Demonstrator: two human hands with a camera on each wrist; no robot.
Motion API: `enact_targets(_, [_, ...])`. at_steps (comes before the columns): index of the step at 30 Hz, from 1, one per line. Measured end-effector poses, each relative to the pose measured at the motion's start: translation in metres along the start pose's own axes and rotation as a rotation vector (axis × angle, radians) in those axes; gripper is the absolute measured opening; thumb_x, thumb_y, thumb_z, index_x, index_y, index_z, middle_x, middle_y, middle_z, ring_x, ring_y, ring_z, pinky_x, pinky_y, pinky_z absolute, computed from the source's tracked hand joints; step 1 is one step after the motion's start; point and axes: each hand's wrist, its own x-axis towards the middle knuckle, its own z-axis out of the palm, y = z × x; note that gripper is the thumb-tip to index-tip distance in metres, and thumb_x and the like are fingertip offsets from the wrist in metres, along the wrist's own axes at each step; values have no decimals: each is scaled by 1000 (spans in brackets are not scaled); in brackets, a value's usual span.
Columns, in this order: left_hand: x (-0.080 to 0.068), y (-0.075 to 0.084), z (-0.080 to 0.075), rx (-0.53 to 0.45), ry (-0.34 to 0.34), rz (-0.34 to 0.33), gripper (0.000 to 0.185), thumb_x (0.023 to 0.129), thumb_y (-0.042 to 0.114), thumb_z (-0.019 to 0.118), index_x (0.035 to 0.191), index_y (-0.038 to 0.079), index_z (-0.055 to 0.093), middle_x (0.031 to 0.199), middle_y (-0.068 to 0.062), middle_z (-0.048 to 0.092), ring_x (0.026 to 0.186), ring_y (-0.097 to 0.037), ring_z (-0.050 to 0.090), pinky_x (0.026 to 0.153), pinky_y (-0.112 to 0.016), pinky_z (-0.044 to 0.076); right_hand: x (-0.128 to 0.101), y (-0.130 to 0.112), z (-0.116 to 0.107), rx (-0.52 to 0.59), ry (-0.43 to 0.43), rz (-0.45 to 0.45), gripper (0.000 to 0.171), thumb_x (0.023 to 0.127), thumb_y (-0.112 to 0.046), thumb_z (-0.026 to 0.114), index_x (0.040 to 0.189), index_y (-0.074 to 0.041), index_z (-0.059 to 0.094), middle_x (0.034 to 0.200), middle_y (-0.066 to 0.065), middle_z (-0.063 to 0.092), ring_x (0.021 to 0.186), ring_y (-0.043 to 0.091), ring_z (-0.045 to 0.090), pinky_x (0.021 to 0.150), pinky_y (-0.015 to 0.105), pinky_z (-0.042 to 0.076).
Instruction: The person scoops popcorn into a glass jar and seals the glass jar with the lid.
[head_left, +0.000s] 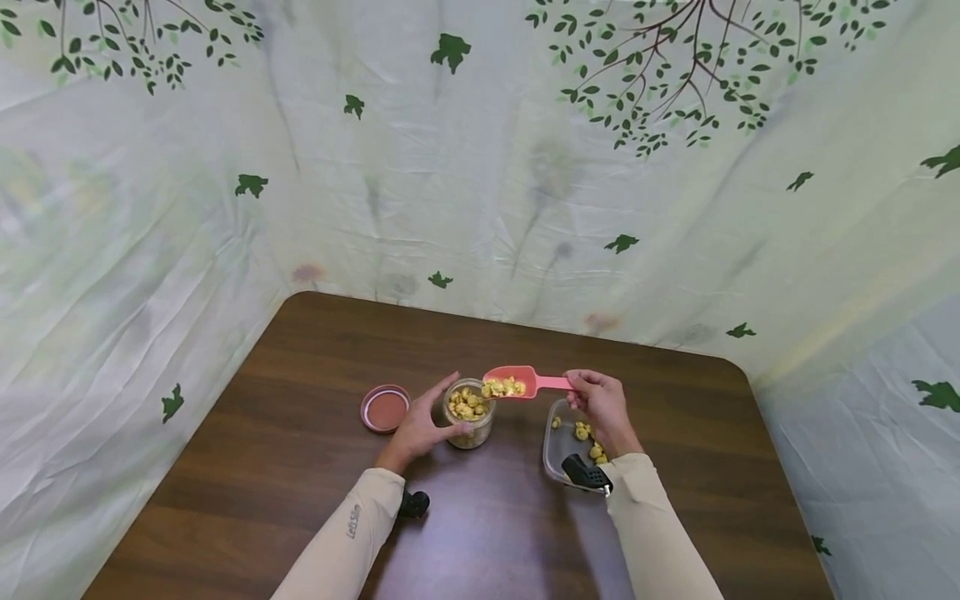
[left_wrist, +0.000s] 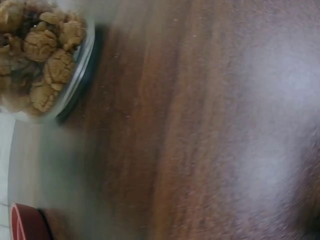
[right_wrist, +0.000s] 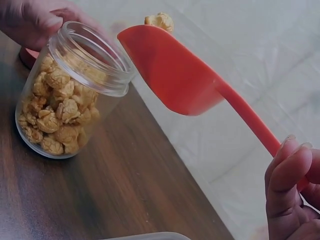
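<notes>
covering the walls, leaf-print sheeting (head_left: 480, 192)

You wear long beige sleeves (head_left: 352, 542) reaching both wrists; the left one, at lower centre-left of the head view, carries small dark lettering near the cuff. A black camera unit (head_left: 587, 475) sits strapped at each wrist. Both hands are bare.

Lid (head_left: 385, 408) left of jar (head_left: 470, 414), tray (head_left: 561, 442) right; bare table (head_left: 315, 350) behind.

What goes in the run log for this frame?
left hand: holds clear glass jar | right hand: grips loaded pink plastic scoop beside jar mouth | red round lid: off
</notes>
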Motion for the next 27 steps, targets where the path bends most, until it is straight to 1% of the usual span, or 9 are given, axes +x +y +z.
enact_targets(4, [-3,-4,3,-4,-4,-37,91,68,24,89,146,12,43,145,-11,47,135,-32,39,112,-51,27,-2,1,4,-12,-5,-1,30,98,-3,52,119,18,54,70,5,61,52,8,53,50,16,48])
enact_targets(9, [-5,-4,4,-17,3,-82,88,69,27,88,146,18,44,144,-10,49,134,-31,40,111,-52,28,-4,1,8,-28,-2,-18,28,98,-4,53,117,17,55,72,4,61,53,8,53,51,17,49])
enact_targets(12, [-5,-3,4,-35,10,-88,85,71,28,87,145,20,45,142,-11,51,133,-30,42,110,-52,30,-5,-1,10,-40,0,-36,27,98,-4,54,115,17,56,72,4,61,53,8,54,51,17,50])
enact_targets(16, [-3,-3,4,-61,13,-88,83,72,26,87,144,21,46,140,-10,52,132,-29,43,109,-51,31,-6,-4,13,-59,4,-58,26,97,-3,54,114,16,58,73,4,61,53,8,54,51,17,50])
enact_targets(19, [-3,-4,4,-73,15,-92,83,71,25,87,144,21,47,139,-10,53,131,-29,44,109,-51,31,-8,-5,16,-80,13,-76,24,97,-3,55,112,15,60,74,7,61,52,8,55,51,18,51])
enact_targets(22, [-3,-4,4,-66,15,-101,83,70,25,88,143,21,47,139,-10,53,131,-28,44,110,-51,31,-10,-5,19,-117,22,-112,22,96,-3,56,108,15,61,74,10,61,51,8,55,50,19,51])
enact_targets(27, [-3,-3,5,-55,16,-112,84,70,27,88,143,21,47,140,-10,53,131,-29,44,109,-51,31,-16,-9,26,-187,17,-167,21,95,-4,58,106,13,63,70,7,60,52,9,56,50,21,52])
